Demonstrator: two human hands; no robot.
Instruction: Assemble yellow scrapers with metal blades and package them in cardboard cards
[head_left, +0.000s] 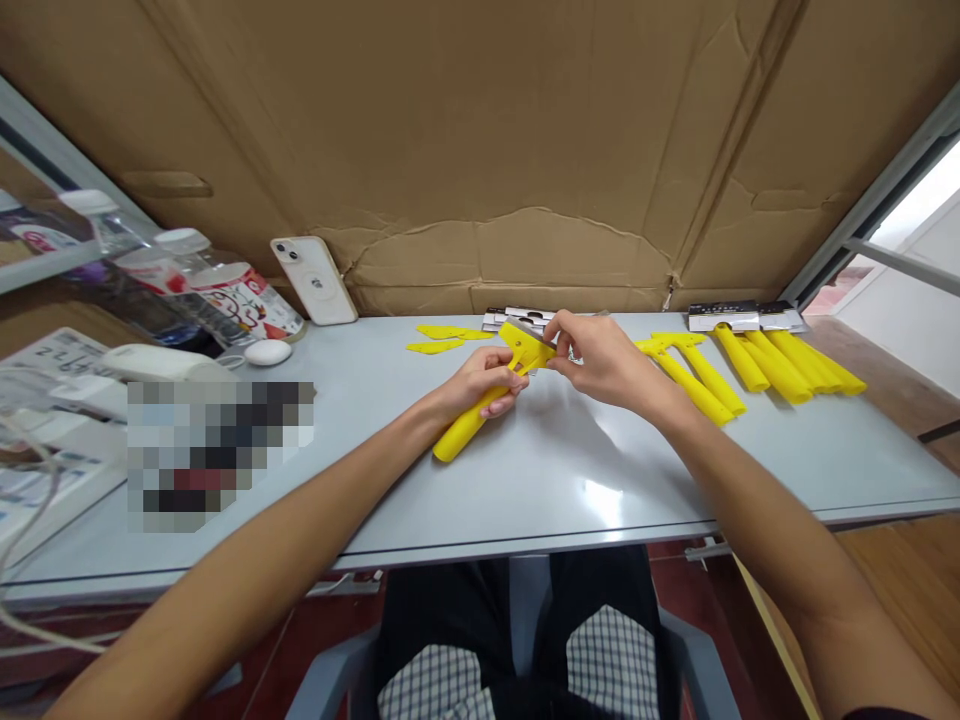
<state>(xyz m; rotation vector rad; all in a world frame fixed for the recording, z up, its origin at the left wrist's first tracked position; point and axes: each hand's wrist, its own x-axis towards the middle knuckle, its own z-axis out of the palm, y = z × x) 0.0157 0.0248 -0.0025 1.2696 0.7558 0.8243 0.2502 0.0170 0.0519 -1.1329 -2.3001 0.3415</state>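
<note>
One yellow scraper (523, 347) is held just above the middle of the bench (487, 510), tilted, its head toward the far edge and its handle end toward the near edge. Both forearms reach in from the near corners and meet at it. The left hand (487, 380) has its grip wrapped around the handle just below the head, thumb on top, so the head stands beyond the fist and the handle's end sticks out below. The right hand (592, 355) bends in with a narrow grip, thumb and fingertips pinching the head's right end, where a thin grey strip (534, 334) runs along it; whether they pinch the strip too, I cannot tell. Flat yellow pieces (435, 347) lie beyond the left hand, near the far edge. Two yellow scrapers (709, 375) lie right of the right hand, and more yellow handles (780, 365) toward the far right corner. A phone (315, 280) leans at the far edge, left, near a white mouse (268, 353).
</note>
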